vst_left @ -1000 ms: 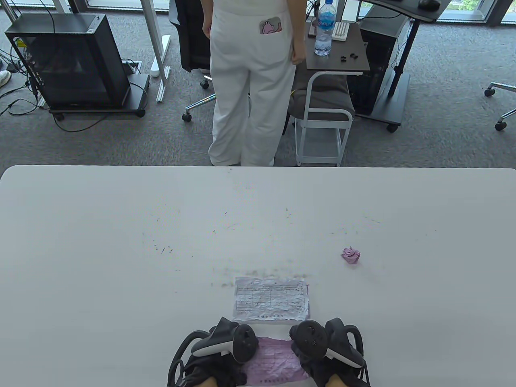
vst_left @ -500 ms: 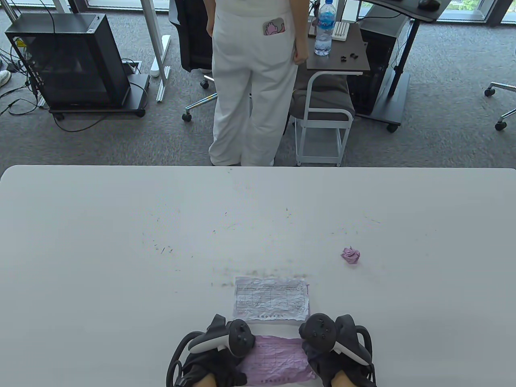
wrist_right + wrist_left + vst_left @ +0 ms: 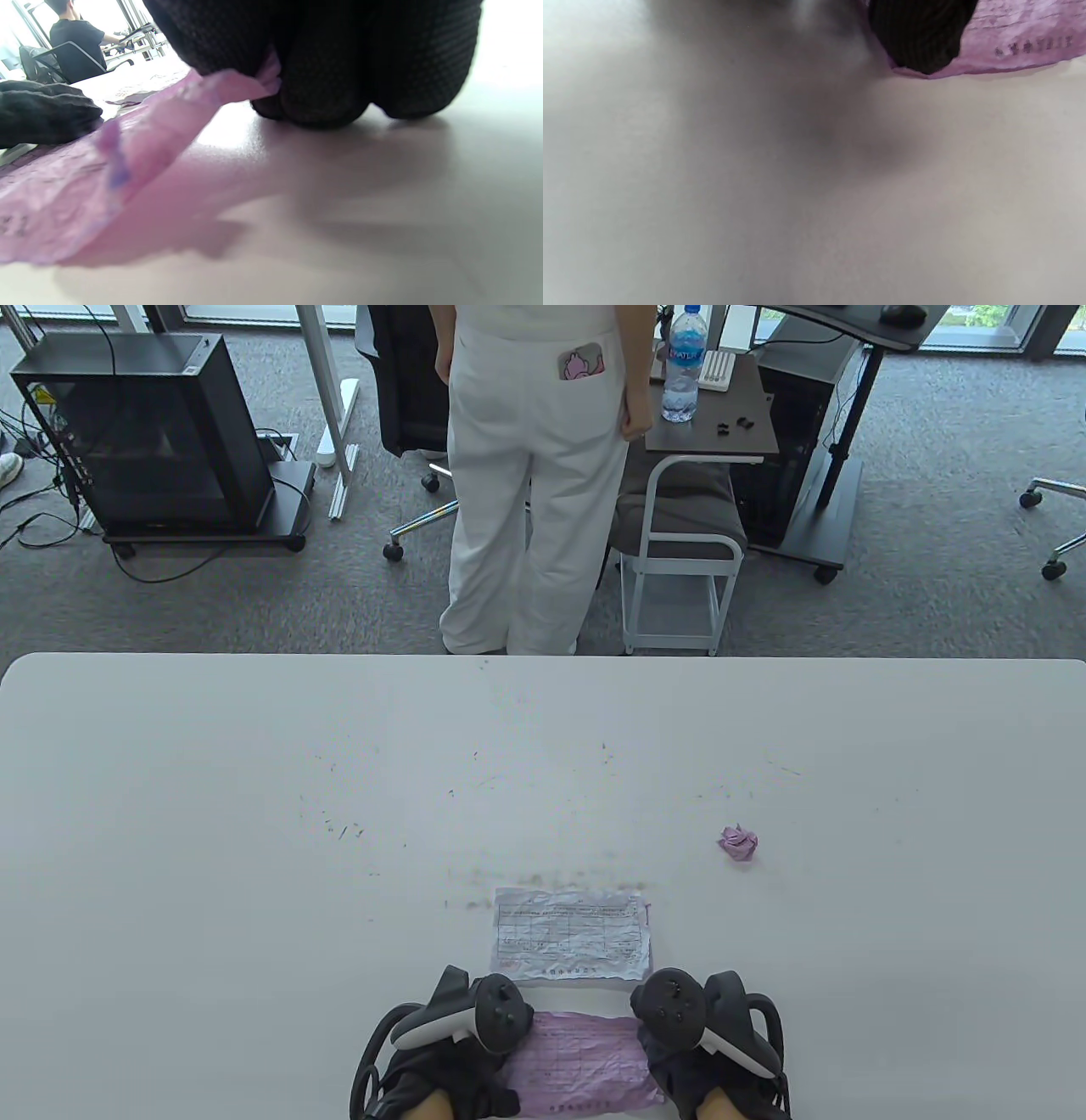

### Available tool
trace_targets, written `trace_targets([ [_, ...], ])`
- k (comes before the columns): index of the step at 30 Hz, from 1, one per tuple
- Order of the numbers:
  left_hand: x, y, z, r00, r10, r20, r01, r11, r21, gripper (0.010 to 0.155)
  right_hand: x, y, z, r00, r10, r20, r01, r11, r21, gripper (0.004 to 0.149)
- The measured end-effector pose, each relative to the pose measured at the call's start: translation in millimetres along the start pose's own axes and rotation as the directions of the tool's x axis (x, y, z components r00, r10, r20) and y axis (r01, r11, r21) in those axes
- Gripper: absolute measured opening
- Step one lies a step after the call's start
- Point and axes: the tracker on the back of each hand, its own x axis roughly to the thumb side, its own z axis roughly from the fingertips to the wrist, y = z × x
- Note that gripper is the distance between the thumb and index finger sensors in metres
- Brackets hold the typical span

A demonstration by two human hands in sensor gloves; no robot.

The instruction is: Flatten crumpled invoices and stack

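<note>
A pink invoice (image 3: 577, 1065), still wrinkled, lies spread at the table's near edge between my hands. My left hand (image 3: 458, 1052) holds its left end, with a gloved fingertip (image 3: 920, 34) on the paper's corner (image 3: 1022, 42). My right hand (image 3: 704, 1052) pinches its right edge, and the paper (image 3: 127, 169) rises into the gloved fingers (image 3: 322, 63), which rest on the table. A flattened white invoice (image 3: 573, 933) lies just beyond the pink one. A crumpled pink ball (image 3: 738, 843) sits farther off to the right.
The white table (image 3: 254, 814) is scuffed near its middle. Beyond its far edge a person in white trousers (image 3: 530, 492) stands with their back turned, next to a small cart (image 3: 679, 585) and office chairs.
My hands have moved apart, the right one to the right and a little forward. The pink invoice now shows wider between them. The white invoice and the pink ball have not moved.
</note>
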Motion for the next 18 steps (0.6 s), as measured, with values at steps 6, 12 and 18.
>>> trace_targets([
  [6, 0, 1, 0, 1.000, 0.002, 0.003, -0.002, 1.000, 0.001, 0.085, -4, -6, 0, 0.998, 0.054, -0.045, -0.054, 0.999, 0.002, 0.048],
  [12, 0, 1, 1, 1.000, 0.006, 0.000, -0.006, 1.000, -0.001, 0.085, -14, -26, 13, 0.996, -0.086, -0.037, 0.079, 0.983, -0.164, 0.052],
  [18, 0, 2, 1, 1.000, 0.005, -0.005, -0.005, 1.000, -0.005, 0.085, 50, -24, 19, 0.930, 0.019, 0.367, 0.022, 0.994, -0.107, 0.047],
])
